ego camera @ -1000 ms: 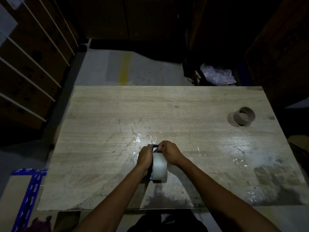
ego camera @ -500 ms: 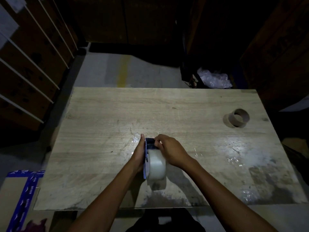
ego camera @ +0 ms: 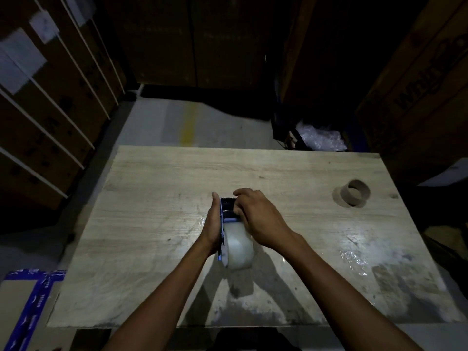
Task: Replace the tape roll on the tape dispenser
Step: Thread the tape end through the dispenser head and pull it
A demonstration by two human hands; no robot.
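Grips the blue tape dispenser (ego camera: 229,211) over mid-table with the left hand (ego camera: 212,224) clasped along its side and the right hand (ego camera: 255,219) curled over the front by the toothed blade (ego camera: 229,198), clear tape roll (ego camera: 239,245) already mounted. Risks, probably, a fingertip nicked on those teeth, or tape sticking back onto the roll if tension slackens. Works above a scuffed wooden table (ego camera: 152,198), empty core (ego camera: 355,196) well apart to the right, amid dim stacked cardboard boxes (ego camera: 417,97).

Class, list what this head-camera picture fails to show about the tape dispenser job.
Head view: the tape's loose end, covered by the right hand over the tape dispenser at its toothed end.
The left hand has its fingers behind the dispenser's blue side plate.
The dispenser's handle, beneath the tape roll.
Lettering on the cardboard box, cut by the right edge and dim.
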